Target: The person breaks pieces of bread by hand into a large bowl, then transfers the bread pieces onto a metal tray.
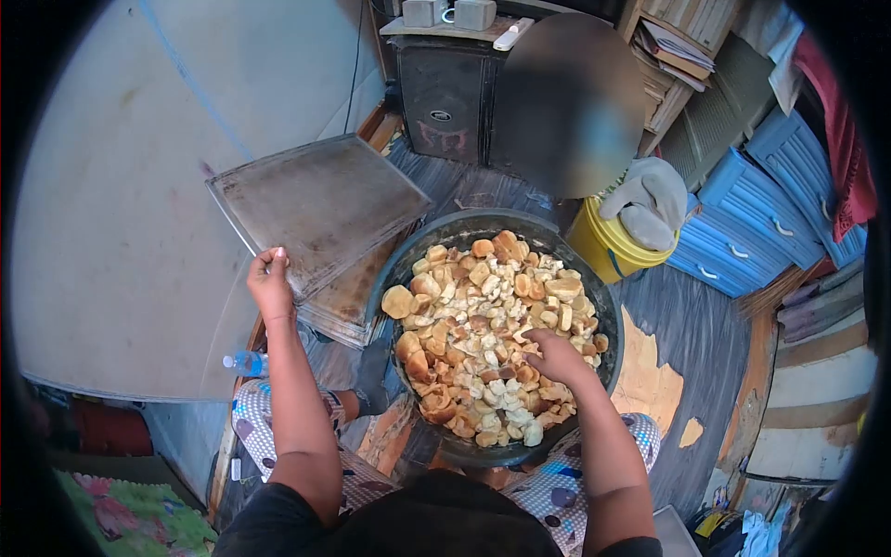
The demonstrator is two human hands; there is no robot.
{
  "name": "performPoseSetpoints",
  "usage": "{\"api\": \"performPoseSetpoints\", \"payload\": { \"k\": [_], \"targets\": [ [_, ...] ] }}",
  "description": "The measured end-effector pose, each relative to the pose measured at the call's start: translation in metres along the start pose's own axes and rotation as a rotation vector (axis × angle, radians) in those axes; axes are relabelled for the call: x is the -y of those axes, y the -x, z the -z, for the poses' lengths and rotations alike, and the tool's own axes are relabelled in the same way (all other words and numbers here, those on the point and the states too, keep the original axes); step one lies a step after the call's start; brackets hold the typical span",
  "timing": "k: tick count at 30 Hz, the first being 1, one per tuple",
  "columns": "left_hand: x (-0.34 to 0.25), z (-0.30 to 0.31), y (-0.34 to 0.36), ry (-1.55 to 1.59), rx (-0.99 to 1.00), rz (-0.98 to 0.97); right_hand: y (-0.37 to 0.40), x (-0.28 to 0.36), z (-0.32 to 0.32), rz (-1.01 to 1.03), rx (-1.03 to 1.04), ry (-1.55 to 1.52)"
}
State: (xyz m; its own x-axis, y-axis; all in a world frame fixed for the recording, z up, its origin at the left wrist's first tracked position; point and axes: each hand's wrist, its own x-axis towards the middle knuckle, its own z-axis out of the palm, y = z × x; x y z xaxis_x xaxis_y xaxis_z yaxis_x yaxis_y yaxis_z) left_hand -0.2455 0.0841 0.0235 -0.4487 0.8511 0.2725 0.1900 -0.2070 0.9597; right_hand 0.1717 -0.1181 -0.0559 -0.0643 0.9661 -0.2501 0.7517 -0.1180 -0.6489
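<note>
My left hand (271, 286) is closed on the near corner of a flat, dark metal baking tray (320, 209), which is tilted above more trays (348, 302) stacked beneath it. Between my legs stands a large dark round tub (608, 316), filled with torn chunks and small rolls of bread (464, 320), some browned and others pale. My right hand (557, 357) is over the right middle of the bread, palm down. Its thumb and forefinger are apart and rest among the pieces; the other fingers are mostly hidden.
Right of the tub, a yellow bucket (608, 246) has grey cloth (647, 200) on top. Blue drawers (742, 218) stand farther right. A black speaker (441, 102) and a blurred shape (571, 102) are at the back. A water bottle (246, 363) lies at left.
</note>
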Motion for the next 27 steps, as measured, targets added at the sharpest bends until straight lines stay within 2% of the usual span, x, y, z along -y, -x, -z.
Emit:
{"api": "performPoseSetpoints", "payload": {
  "k": [3, 6, 8, 10, 11, 13, 15, 17, 20, 22, 27],
  "targets": [
    [0.007, -0.021, 0.029, 0.121, 0.061, 0.015, -0.004, -0.008, -0.007, 0.015, 0.032, 0.088],
    [0.044, -0.042, 0.046, 0.194, 0.149, 0.093, 0.0, -0.001, -0.002, 0.036, 0.005, 0.079],
    [0.063, -0.059, 0.057, 0.327, 0.235, 0.233, 0.0, -0.002, -0.001, 0.009, 0.009, 0.074],
    [0.117, -0.073, 0.055, 0.359, 0.363, 0.36, 0.003, 0.0, 0.002, 0.009, 0.004, 0.044],
    [0.127, -0.083, 0.06, 0.369, 0.415, 0.423, 0.003, -0.003, 0.003, -0.011, 0.015, 0.062],
    [0.147, -0.099, 0.073, 0.377, 0.472, 0.492, 0.006, 0.0, 0.008, -0.031, 0.033, 0.052],
    [0.173, -0.114, 0.08, 0.267, 0.562, 0.704, 0.005, -0.005, 0.006, -0.045, 0.049, 0.05],
    [0.193, -0.128, 0.082, 0.264, 0.615, 0.721, 0.001, -0.008, 0.006, -0.064, 0.063, 0.06],
    [0.193, -0.142, 0.084, 0.193, 0.719, 0.736, 0.001, -0.008, 0.005, -0.086, 0.087, 0.068],
    [0.192, -0.148, 0.084, 0.184, 0.809, 0.672, 0.0, -0.01, 0.005, -0.082, 0.091, 0.068],
    [0.175, -0.147, 0.085, 0.201, 0.863, 0.8, 0.004, -0.011, 0.008, -0.096, 0.101, 0.064]
  ]
}}
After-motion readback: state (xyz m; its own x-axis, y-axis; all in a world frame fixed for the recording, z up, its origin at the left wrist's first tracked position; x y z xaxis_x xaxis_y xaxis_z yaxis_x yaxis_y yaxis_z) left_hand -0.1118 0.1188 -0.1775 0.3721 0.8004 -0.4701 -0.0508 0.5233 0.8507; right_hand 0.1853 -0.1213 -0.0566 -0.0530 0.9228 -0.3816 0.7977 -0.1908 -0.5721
